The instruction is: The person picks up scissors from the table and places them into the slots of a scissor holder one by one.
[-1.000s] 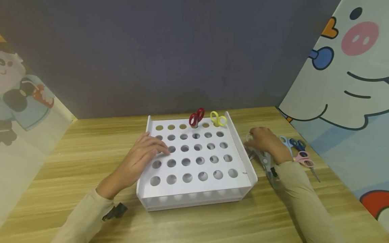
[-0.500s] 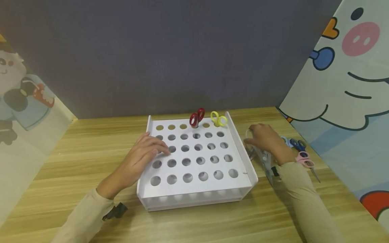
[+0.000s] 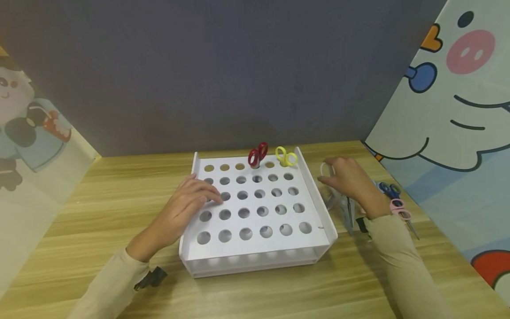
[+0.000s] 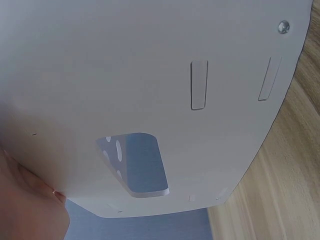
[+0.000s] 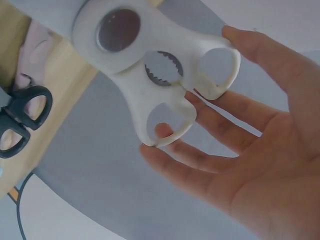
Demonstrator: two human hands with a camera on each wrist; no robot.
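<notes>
My right hand holds a pair of kitchen scissors by its handle loops, right of the rack. In the right wrist view, the thumb and fingers touch the white loops, and a toothed opening shows between the handles. In the head view, its grey blades point down toward the table. My left hand rests on the left side of a white rack with rows of round holes. Red scissors and yellow scissors stand handles up in the rack's back row.
Dark blue scissors and pink scissors lie on the wooden table at the right, with light blue ones partly hidden by the right hand. A grey panel stands behind; decorated side panels flank the table.
My right hand has risen slightly and shifted back, and the kitchen scissors have moved with it. My left hand and the rack have stayed in place.
</notes>
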